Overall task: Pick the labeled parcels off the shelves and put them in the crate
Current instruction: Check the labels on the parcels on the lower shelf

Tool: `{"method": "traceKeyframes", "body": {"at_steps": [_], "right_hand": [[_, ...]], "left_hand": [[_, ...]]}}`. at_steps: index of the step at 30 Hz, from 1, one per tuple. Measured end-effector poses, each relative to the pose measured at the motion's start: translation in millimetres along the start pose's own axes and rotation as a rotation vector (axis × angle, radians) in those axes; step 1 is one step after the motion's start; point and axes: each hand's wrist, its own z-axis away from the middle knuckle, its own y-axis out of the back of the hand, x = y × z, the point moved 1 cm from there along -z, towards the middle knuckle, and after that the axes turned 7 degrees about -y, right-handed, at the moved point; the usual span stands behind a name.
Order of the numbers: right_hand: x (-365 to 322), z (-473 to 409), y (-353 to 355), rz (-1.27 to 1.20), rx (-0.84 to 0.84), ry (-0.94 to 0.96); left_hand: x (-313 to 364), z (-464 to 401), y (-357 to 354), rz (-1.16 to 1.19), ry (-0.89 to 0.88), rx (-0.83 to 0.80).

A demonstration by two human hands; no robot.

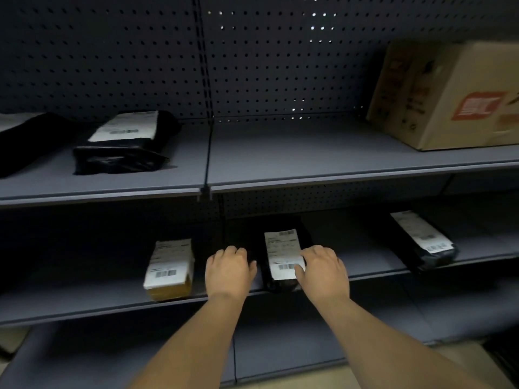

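Left hand: my left hand [229,272] is down on the middle shelf [373,272], just left of the black parcel [280,283]. The fingers curl over toward the parcel's left edge, but I cannot tell whether they have hold of it.
Right hand: my right hand [323,272] lies on the right side of the same parcel. The thumb rests on the lower corner of its white label [282,252] by the barcode, and the fingers bend down past the right edge, hidden from me. It looks set to grip, though I cannot tell how tight.
Black parcel: it lies flat at the front lip of the middle shelf, between my two hands, label up.
Yellow parcel: a yellow parcel [170,272] with a white label sits on that shelf just left of my left hand, apart from it.
Far right parcel: another black bag [421,242] with a label lies on the middle shelf, well apart to the right.
Upper shelf: the upper shelf [295,161] carries two black bags at the left, one with a label [123,141] and one at the edge of view [25,138], and a cardboard box [449,96] at the right.
Backing: a dark pegboard [126,51] runs behind the shelves.
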Motion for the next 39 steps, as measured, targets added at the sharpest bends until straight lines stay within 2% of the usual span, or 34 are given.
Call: {"method": "traceKeyframes", "body": {"at_steps": [14,25,30,33,39], "right_hand": [[117.5,-11.3,29.9,-0.026,-0.014,0.042],[128.3,-20.2,-1.7,-0.110,-0.113,-0.010],[117.6,-32.7,-20.6,-0.188,-0.198,-0.067],[111.8,-46.8,-30.7,-0.298,-0.281,-0.159],[95.0,-77.6,-62.2,-0.566,-0.428,-0.379]], "left_hand": [[113.3,10.0,-14.5,0.001,0.100,0.038],[108.4,12.6,-37.8,0.054,0.240,0.017],[89.2,1.5,-54.2,0.319,0.445,-0.007],[79.2,-12.7,-67.0,0.543,0.576,-0.024],[57.9,-41.4,-98.0,0.778,0.740,-0.016]]}}
